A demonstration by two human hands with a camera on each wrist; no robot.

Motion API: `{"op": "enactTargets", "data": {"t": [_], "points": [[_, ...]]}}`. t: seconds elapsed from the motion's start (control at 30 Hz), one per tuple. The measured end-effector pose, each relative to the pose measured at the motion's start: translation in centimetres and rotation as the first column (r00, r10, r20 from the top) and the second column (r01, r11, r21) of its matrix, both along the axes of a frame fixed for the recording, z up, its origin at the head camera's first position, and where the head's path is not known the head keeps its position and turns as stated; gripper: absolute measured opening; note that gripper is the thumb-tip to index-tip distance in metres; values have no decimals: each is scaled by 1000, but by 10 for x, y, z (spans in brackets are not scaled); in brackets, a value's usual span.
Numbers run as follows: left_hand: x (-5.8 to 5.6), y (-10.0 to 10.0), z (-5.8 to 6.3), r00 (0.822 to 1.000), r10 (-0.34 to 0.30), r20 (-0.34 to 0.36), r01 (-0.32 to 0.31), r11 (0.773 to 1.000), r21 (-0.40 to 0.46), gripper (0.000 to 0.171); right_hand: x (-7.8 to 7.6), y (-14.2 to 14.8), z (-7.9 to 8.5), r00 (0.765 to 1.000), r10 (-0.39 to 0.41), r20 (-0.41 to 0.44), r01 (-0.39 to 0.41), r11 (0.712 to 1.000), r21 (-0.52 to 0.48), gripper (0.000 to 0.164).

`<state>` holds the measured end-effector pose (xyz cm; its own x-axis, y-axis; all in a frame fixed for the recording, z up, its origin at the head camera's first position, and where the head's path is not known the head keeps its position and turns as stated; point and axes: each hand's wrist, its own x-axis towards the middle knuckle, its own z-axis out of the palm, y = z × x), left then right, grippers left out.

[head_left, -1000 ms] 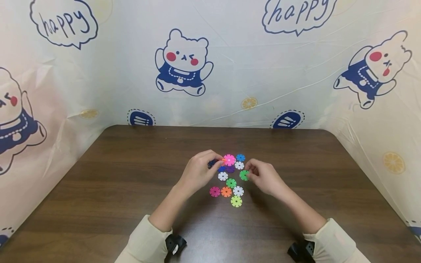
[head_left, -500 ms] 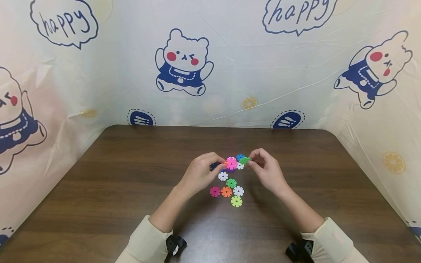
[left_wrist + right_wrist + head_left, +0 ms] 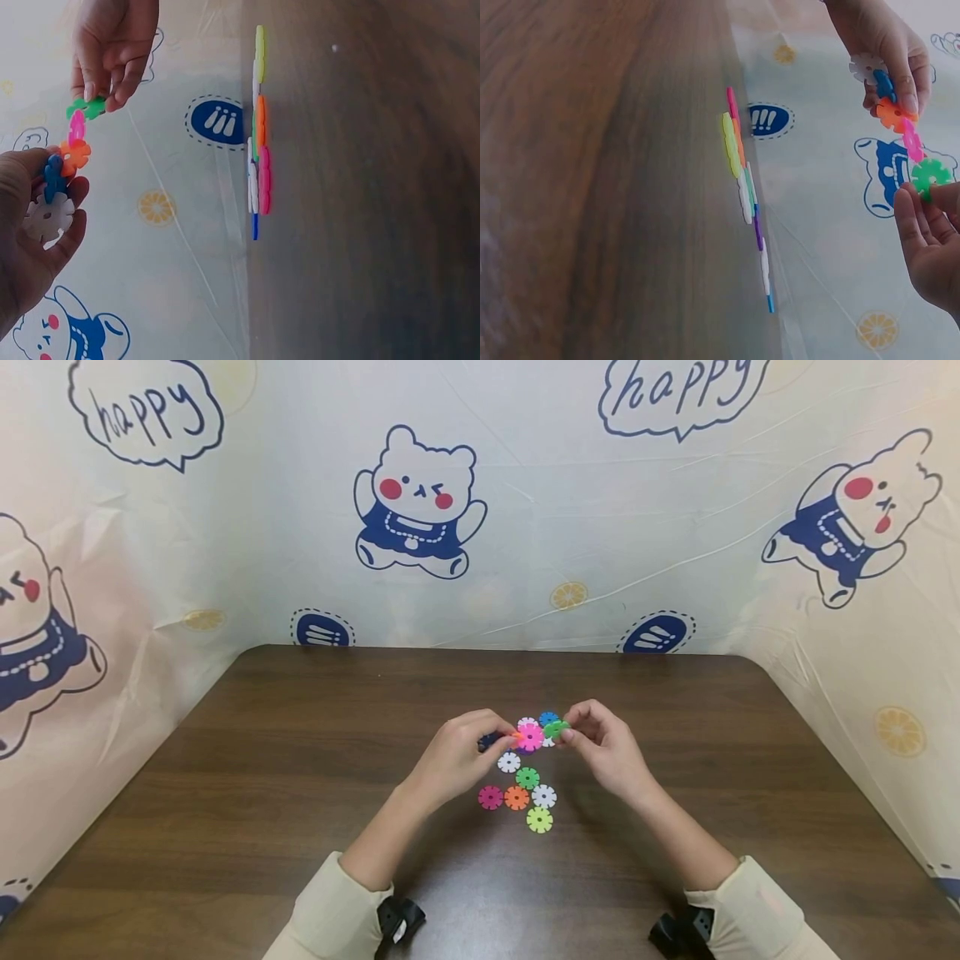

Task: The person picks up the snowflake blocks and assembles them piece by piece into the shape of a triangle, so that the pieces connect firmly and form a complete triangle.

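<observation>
My left hand (image 3: 459, 756) grips a short chain of notched plastic discs above the table. In the left wrist view the chain runs from a white disc (image 3: 49, 217) through a blue disc (image 3: 54, 180) and an orange disc (image 3: 75, 156) to a pink disc (image 3: 77, 127), linked crosswise. Between thumb and fingers, my right hand (image 3: 609, 752) pinches a green disc (image 3: 556, 729). The green disc's edge meets the pink one at the chain's free end, the two set at an angle to each other.
Loose discs lie flat on the brown table (image 3: 300, 827) below the hands, among them a white disc (image 3: 508, 762), a magenta disc (image 3: 491, 797) and a yellow-green disc (image 3: 539, 820). A printed cloth (image 3: 525, 527) hangs behind the table.
My right hand has lifted the green disc from the table and brought it up and left to the pink disc. My left hand has shifted slightly right with the chain.
</observation>
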<state>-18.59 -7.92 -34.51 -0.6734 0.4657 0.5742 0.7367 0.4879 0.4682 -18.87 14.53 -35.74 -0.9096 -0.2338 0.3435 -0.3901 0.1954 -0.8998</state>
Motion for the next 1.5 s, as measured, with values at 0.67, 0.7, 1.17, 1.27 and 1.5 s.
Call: {"op": "enactTargets", "data": {"t": [0.67, 0.7, 1.17, 1.27, 1.5], "points": [[2, 6, -3, 997, -17, 77, 3, 985, 171, 6, 0, -7, -3, 998, 59, 11, -57, 990, -126, 9], [2, 6, -4, 996, -16, 86, 0, 984, 178, 6, 1, -7, -2, 998, 55, 14, -52, 991, -120, 9], [2, 11, -5, 997, -11, 77, -9, 969, 249, 5, 4, -9, -2, 999, 39, -9, -40, 983, -177, 10], [2, 12, -6, 998, -8, 58, -7, 968, 252, 7, 6, -10, -1, 1000, 13, -23, -17, 984, -178, 11], [2, 10, -5, 995, -13, 94, -8, 975, 221, 7, 6, -9, 0, 1000, 26, 13, -25, 995, -101, 12]]}}
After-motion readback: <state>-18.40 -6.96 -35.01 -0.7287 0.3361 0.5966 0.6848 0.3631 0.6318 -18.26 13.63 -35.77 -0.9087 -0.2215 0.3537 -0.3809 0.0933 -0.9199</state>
